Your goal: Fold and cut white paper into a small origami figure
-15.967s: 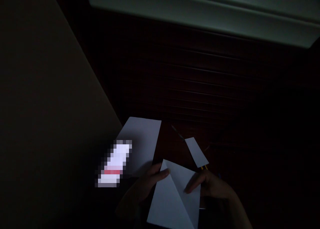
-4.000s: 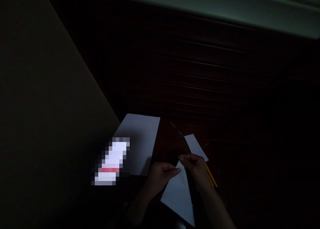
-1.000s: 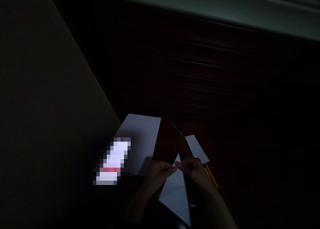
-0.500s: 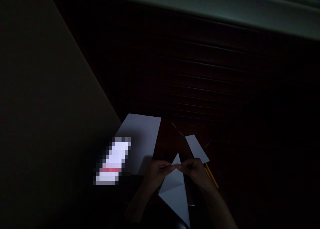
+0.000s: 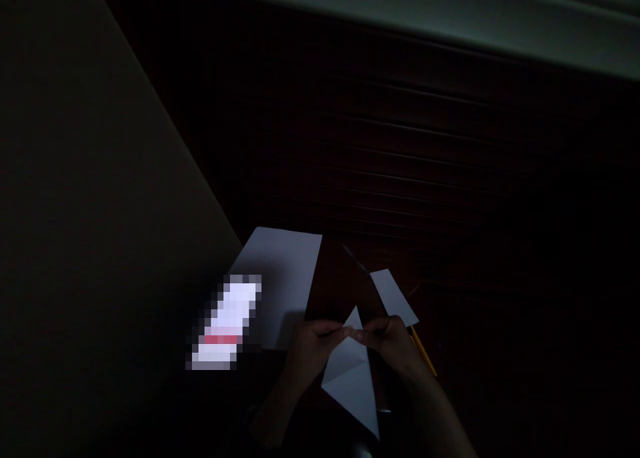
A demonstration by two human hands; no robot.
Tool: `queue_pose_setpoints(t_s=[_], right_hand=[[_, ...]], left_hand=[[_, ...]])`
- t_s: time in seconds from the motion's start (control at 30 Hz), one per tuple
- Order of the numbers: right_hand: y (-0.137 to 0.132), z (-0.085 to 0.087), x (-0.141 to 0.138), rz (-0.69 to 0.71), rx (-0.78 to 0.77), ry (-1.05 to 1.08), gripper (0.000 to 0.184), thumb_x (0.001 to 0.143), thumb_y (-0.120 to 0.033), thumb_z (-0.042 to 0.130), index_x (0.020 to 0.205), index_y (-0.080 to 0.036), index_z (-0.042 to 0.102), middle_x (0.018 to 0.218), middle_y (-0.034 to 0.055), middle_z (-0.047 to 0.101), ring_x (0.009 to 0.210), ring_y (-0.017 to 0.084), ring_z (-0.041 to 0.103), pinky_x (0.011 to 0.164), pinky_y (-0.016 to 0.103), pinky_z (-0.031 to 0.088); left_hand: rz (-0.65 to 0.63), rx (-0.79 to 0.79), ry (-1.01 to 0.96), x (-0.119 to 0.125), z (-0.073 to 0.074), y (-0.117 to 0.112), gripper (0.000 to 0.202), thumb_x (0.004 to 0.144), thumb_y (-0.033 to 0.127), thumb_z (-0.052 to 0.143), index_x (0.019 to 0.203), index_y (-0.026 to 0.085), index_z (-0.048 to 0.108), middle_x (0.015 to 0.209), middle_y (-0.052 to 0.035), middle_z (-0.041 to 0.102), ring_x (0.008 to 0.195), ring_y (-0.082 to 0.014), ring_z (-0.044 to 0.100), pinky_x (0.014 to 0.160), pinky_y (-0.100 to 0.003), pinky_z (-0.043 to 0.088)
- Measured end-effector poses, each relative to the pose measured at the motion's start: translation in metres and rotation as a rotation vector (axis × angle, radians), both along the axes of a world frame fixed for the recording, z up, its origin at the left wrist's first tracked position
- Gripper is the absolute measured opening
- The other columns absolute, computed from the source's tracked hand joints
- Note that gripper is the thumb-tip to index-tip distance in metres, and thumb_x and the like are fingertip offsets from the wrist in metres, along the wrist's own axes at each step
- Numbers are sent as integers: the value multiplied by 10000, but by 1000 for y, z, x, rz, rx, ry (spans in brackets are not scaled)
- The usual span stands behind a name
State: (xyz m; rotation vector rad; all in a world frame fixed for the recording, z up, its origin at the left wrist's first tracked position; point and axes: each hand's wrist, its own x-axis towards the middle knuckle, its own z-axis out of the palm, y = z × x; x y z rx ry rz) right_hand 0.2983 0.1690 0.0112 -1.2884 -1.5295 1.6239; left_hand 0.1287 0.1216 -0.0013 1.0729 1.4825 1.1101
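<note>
The folded white paper, a long creased piece with a narrow pointed top [image 5: 353, 379], was between the two hands, near the person's body; I cannot tell whether its lower part touched the dark reddish-brown wooden desk [image 5: 333, 281]. The left hand [image 5: 310, 350] and the right hand [image 5: 391, 346] both grasped it a little below the tip, probably because a pinch from both sides kept the thin layers together. Their thumbs met at the middle, the fingers were bent, and the forearms came in from below, slanting toward each other.

The large white sheet of paper [image 5: 295, 265] lay flat beyond the left hand, perhaps set aside to leave room. Over its lower left side appeared a bright white slanted rectangle with a red band [image 5: 230, 318], too pixelated to identify. Beyond the right hand lay a small white rectangular paper [image 5: 394, 297], with a thin yellow pencil-like stick [image 5: 423, 353] at its lower end and a slender dark pen-like object [image 5: 355, 259] at its upper corner, seemingly within easy reach.
</note>
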Motion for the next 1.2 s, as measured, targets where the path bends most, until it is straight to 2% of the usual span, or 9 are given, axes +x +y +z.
queue_pose_setpoints(t_s=[0.4, 0.53, 0.7, 0.8, 0.87, 1.07, 1.2], right_hand=[[-2, 4, -3, 12, -17, -29, 306, 624, -432, 701, 586, -129, 678, 547, 4, 620, 490, 111, 490, 474, 216, 350], [-3, 4, -3, 18, -7, -68, 316, 632, -427, 694, 539, -128, 659, 484, -12, 571, 444, 93, 433, 432, 211, 297], [-4, 6, -2, 11, 4, -60, 297, 650, -425, 682, 615, -130, 682, 576, 7, 619, 518, 115, 487, 492, 223, 345], [-4, 4, 0, 15, 0, -79, 313, 644, -438, 679, 604, -129, 679, 549, 0, 605, 498, 112, 475, 483, 226, 340], [-2, 2, 3, 22, 4, -80, 323, 646, -447, 673, 604, -126, 680, 540, -1, 599, 491, 112, 473, 479, 227, 338], [8, -2, 13, -21, 12, -62, 347, 646, -458, 672, 635, -112, 678, 573, 13, 611, 513, 119, 481, 489, 231, 345], [12, -1, 17, -25, 36, -97, 344, 668, -451, 664, 618, -111, 669, 549, 4, 588, 517, 112, 466, 497, 227, 339]], left_hand=[[93, -61, -73, -2, 6, 3, 274, 641, 404, 675, 711, 142, 708, 716, -71, 718, 671, -216, 650, 575, -242, 483], [122, -65, -92, -4, 8, 4, 270, 632, 401, 684, 707, 142, 709, 710, -62, 716, 679, -204, 643, 585, -232, 474], [187, -60, -129, -5, 5, 4, 288, 629, 417, 682, 721, 146, 708, 695, -52, 709, 653, -198, 638, 579, -244, 477], [190, -53, -131, -6, 5, 4, 301, 635, 416, 679, 748, 137, 707, 707, -58, 704, 675, -206, 634, 590, -250, 473], [160, -53, -138, -6, 8, 3, 315, 654, 424, 662, 762, 132, 703, 709, -54, 699, 680, -205, 627, 587, -247, 463], [-108, -136, -127, -3, 19, -1, 380, 688, 477, 608, 642, 105, 673, 571, -21, 638, 538, -152, 571, 457, -205, 374], [-157, -149, -99, -3, 11, -2, 376, 658, 472, 634, 638, 99, 674, 577, -28, 646, 539, -155, 574, 467, -209, 374]])
